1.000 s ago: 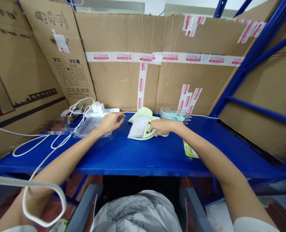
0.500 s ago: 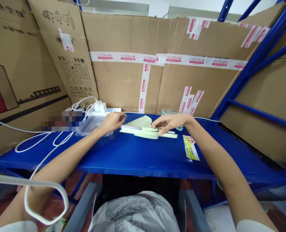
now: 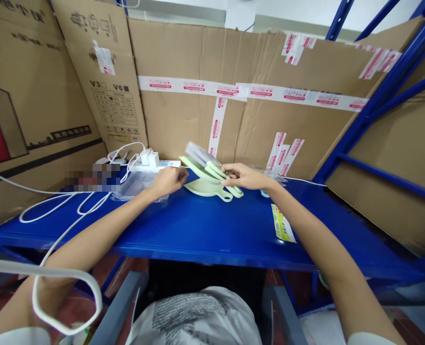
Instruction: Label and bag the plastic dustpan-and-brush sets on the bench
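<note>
My right hand [image 3: 244, 176] grips the handle end of some pale green utensils [image 3: 203, 167], which are lifted and tilted up to the left, with a blurred clear or white part on top. Beneath them a pale green leaf-shaped piece [image 3: 207, 188] with a ring at one end lies on the blue table [image 3: 198, 230]. My left hand [image 3: 169, 179] rests with curled fingers just left of the leaf-shaped piece; whether anything is between its fingertips is too small to tell.
Clear plastic bags [image 3: 136, 186] lie left of my left hand, by white cables and a power strip [image 3: 169, 164]. A yellow-green card [image 3: 283, 224] lies at the right. Cardboard walls [image 3: 183, 120] enclose the back and sides.
My right hand has raised and tilted the green utensils off the table, and the leaf-shaped piece now lies flat below them. My left hand has hardly moved.
</note>
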{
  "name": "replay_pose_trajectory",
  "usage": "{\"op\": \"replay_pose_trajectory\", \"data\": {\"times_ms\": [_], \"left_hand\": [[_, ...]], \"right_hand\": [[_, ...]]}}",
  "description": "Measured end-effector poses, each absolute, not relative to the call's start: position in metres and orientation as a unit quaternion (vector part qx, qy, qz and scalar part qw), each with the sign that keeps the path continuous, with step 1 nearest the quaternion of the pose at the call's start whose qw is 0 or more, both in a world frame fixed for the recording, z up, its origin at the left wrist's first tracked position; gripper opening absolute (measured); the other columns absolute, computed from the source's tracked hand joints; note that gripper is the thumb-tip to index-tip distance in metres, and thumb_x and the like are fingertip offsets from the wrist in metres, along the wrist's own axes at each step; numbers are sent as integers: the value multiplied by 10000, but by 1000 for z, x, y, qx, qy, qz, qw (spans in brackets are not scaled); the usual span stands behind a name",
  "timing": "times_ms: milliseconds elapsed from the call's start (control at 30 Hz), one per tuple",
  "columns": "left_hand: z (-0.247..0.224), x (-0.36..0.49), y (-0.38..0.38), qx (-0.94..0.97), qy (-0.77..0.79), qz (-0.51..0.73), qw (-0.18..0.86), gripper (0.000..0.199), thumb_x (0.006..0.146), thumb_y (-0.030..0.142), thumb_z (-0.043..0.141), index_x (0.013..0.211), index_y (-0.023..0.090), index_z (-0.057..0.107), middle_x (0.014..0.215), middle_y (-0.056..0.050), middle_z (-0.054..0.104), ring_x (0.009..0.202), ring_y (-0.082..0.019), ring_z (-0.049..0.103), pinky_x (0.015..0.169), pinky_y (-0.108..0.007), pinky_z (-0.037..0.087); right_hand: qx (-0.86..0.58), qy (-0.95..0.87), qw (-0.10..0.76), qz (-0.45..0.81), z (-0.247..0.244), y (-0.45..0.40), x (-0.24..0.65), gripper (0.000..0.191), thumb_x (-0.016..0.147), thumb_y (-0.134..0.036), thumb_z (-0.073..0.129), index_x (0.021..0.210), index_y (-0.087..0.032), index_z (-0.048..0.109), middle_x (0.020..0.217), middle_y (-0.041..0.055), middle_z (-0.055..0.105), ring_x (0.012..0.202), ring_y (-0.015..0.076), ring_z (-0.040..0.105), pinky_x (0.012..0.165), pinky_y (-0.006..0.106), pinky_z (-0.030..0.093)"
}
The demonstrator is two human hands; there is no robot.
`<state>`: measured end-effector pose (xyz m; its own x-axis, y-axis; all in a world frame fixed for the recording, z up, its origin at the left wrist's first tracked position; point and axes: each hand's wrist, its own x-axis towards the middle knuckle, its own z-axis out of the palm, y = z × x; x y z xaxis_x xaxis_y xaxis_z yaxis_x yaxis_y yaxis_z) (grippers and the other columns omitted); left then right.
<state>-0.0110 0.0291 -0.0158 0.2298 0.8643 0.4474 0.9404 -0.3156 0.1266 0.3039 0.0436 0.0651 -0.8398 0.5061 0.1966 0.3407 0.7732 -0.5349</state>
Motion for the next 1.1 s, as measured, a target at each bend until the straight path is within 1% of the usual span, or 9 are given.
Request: {"op": "replay_pose_trajectory", "data": {"times_ms": [100,233,367,467,567,633,700,967,1100], "left_hand": [[-16,-10,28,-783,-578,-215,81,300,948,307,520,1047,222,790,978,-84,822,939,-288,759,759,-344,513],[-15,-10,27,-788,-571,-220,68,304,942,279,522,1055,213,797,993,-86,822,939,-304,762,782,-364,525],[-17,-11,28,-810,-538,-229,36,267,929,249,542,1038,216,783,990,-75,811,925,-278,757,839,-366,543],[-24,-3,27,-855,-451,-257,12,292,950,251,551,1159,215,752,1196,-98,775,1114,-273,720,985,-391,557],[-36,15,24,-899,-344,-270,13,456,983,271,575,1431,198,617,1501,-138,622,1417,-284,560,1196,-440,464],[-43,26,24,-917,-316,-241,23,554,1003,252,569,1548,168,508,1532,-170,591,1454,-292,535,1221,-449,442],[-49,33,27,-925,-320,-201,47,527,1029,215,525,1550,141,507,1399,-184,672,1345,-307,624,1151,-457,495],[-55,13,51,-898,-385,-148,151,330,1011,101,479,1234,177,711,1132,-126,759,1094,-296,712,951,-417,569],[-55,9,55,-870,-431,-178,158,386,955,20,455,1194,149,731,1185,-155,742,1184,-318,647,1008,-450,559]], "right_hand": [[-301,-931,141,152,38,59,292,306,866,-473,686,966,-196,602,745,-38,494,703,159,433,693,282,313],[-349,-910,176,139,16,66,284,185,750,-339,646,816,-209,532,793,-12,573,759,179,504,721,284,331],[-354,-892,246,134,19,66,286,209,784,-396,626,851,-208,562,831,-3,612,772,186,524,725,287,349],[-382,-869,297,108,30,69,293,253,836,-450,629,908,-210,596,838,1,636,768,193,538,708,288,358],[-451,-830,322,68,38,73,299,266,861,-458,639,953,-209,628,852,18,671,799,216,590,713,296,378],[-497,-816,291,46,37,74,300,278,889,-442,636,1035,-208,657,903,38,714,834,234,634,726,302,399],[-525,-820,228,18,30,76,300,295,936,-414,603,1140,-213,674,1000,62,759,891,250,677,744,307,418],[-579,-810,89,-18,-8,81,296,323,913,-263,646,1215,-189,735,1177,165,784,1093,342,743,812,338,504],[-605,-793,57,-37,-13,79,295,413,943,-248,608,1334,-147,697,1276,233,740,1144,382,739,863,388,551]]}}
